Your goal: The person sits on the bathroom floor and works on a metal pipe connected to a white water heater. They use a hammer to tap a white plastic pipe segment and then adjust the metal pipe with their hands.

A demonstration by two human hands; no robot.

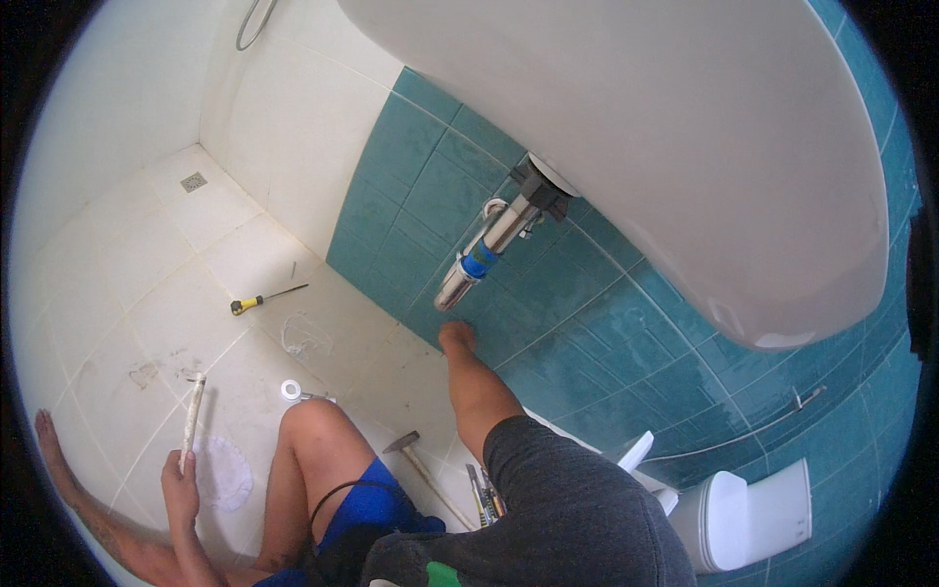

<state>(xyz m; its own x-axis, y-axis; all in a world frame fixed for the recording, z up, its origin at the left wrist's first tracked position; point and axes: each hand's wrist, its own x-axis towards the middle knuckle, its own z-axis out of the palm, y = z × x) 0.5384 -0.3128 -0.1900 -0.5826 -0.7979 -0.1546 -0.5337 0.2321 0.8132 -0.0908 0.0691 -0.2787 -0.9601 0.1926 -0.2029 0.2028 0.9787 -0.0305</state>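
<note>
Head view: the person sits on the pale tiled floor (147, 254) of a bathroom, under a white washbasin (636, 127) that fills the upper right of the picture. The left hand (179, 479) is low on the left, its grip clenched around the lower end of a pale, dirt-marked tube (193, 416), which stands nearly upright and leans slightly right at its top. Just right of that hand a round whitish patch (227, 474) lies on the floor.

The right hand (457, 338) is stretched forward to the foot of the teal tiled wall (411, 196), where wall and floor meet. It lies just below the lower end of the chrome drain pipe (484, 256) that slants down from the basin's underside and carries a blue band. Only the back of the hand shows, so whether its grip is clenched or released cannot be told; nothing is seen in it.

The bare knee (315, 421) rises in the middle, above blue shorts. Just beyond the knee a small roll of white tape (290, 389) sits on the floor. Farther toward the back wall lies a screwdriver with a yellow handle (264, 298), well apart from both hands. A hammer (416, 460) lies between the knee and the right forearm, its head pointing away from the person. A floor drain (194, 181) sits near the far corner. At lower right a white toilet (743, 514) stands against the teal wall.
</note>
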